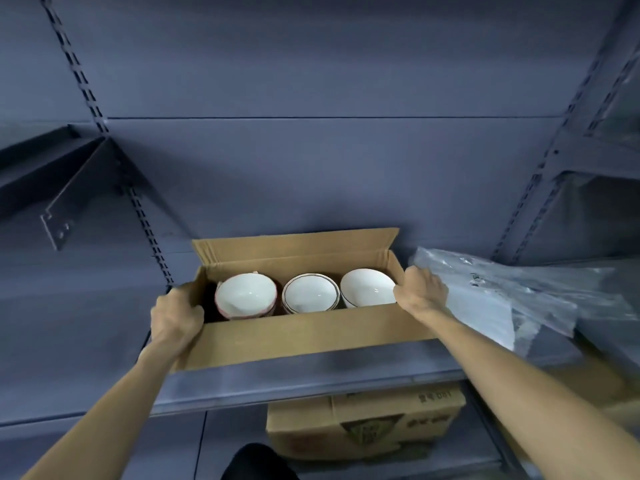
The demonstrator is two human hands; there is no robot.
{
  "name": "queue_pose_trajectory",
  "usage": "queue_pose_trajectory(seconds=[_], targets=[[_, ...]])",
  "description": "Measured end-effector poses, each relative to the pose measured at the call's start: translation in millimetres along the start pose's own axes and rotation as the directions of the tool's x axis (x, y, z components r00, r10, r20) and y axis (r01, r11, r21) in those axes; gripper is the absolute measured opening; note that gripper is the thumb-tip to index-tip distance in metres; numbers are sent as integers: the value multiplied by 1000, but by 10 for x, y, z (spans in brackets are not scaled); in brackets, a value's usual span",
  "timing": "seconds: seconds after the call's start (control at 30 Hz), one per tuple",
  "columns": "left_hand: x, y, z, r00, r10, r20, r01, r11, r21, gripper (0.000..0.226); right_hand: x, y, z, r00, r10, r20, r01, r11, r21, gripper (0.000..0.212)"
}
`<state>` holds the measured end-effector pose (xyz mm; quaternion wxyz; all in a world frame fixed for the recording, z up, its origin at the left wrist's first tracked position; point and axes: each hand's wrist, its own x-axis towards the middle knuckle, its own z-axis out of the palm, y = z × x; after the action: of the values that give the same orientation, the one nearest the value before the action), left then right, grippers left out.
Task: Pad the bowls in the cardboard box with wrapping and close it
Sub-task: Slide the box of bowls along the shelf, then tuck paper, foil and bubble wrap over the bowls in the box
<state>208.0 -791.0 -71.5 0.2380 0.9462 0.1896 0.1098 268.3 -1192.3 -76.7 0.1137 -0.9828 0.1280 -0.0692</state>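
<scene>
Bowl stacks' lower parts hidden — box wall covers them.

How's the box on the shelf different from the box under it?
The upper box is open, its back flap standing up and three stacks of bowls showing; the lower box is shut. The upper box's front is plain; the lower box carries dark print and a triangular mark. The left hand and right hand grip the upper box's ends; nothing touches the lower box. Both are brown cardboard.

brown box, white bowls, grey shelf
</scene>
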Motion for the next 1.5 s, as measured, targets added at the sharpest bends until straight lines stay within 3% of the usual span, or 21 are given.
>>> queue_pose_trajectory(seconds=[0.27,0.43,0.67,0.8,1.03,1.17,1.23,1.3,1.37,1.43,1.5], targets=[[38,-146,14,997,79,2,-79,997,1,45,-197,-11,-59,998,41,51,-36,995,-92,24],[38,-188,87,999,1,-39,-2,1000,-13,46,-310,20,93,995,81,-63,-84,995,-51,14],[11,-195,124,998,-25,-55,24,1000,-16,51,-249,66,178,995,79,-66,-81,996,-37,6],[40,-211,140,999,-44,-21,44,999,11,40,-215,95,162,999,51,-17,-52,997,-55,6],[26,-221,42,999,20,25,-23,992,127,47,-208,31,-32,994,-32,107,45,991,-125,2],[9,-184,-17,999,-36,35,28,978,206,30,-134,212,-149,981,-45,189,54,998,-39,22],[24,-125,-33,999,-49,-11,51,970,238,18,-55,345,-250,969,1,247,-25,995,94,50],[13,-10,-86,992,49,-117,-20,972,234,13,10,484,-330,962,42,270,-103,971,217,65],[14,173,-149,957,188,-223,-149,972,180,9,79,613,-357,980,52,195,-102,961,257,50],[47,393,-197,930,287,-230,-271,958,99,16,180,776,-348,998,36,57,-44,988,148,28],[27,676,-160,895,408,-181,-412,911,18,19,270,952,-366,998,43,-50,-40,998,51,30]])
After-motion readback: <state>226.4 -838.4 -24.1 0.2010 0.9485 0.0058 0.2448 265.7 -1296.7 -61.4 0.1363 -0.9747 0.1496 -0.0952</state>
